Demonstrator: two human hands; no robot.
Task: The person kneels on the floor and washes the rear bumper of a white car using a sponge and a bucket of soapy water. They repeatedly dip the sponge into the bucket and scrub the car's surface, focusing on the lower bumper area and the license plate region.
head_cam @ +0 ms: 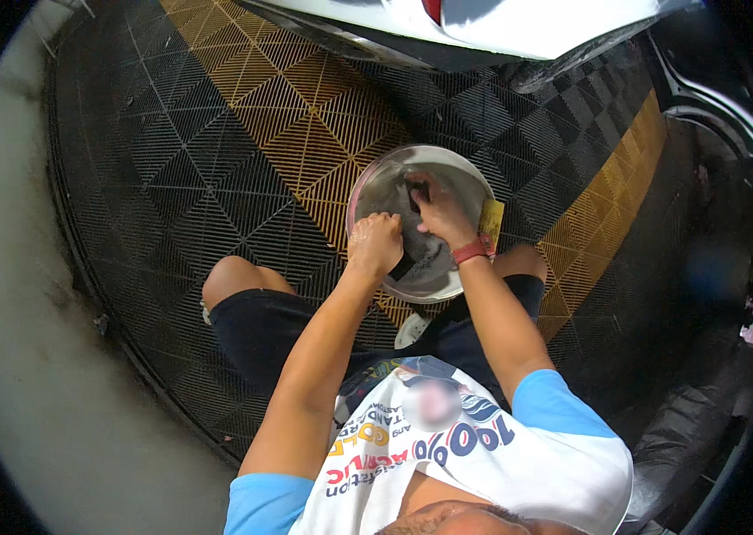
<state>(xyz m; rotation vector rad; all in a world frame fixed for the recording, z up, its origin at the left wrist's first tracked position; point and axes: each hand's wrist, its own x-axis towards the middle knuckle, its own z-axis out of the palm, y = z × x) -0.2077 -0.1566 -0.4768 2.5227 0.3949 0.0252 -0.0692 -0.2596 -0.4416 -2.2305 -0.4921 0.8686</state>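
A round, light-coloured tub [475, 167] stands on the floor between my knees, with greyish, foamy water [376, 194] inside. My left hand [375, 242] is wet and curled into a fist over the tub's left side, and seems to grip a dark flat piece [407, 265] that shows beside it. Inside the tub, my right hand [443, 215] has its fingers around a small dark object [419, 194], too blurred to name. A red band [469, 251] circles my right wrist. The fingertips of my left hand are hidden.
Black and yellow slatted floor tiles [313, 110] spread around the tub. A white vehicle's body [517, 30] overhangs the far side, with a tyre [537, 75] below. A yellow label or packet [493, 219] sits at the tub's right side. Bare grey floor [15, 301] borders the tiles at left.
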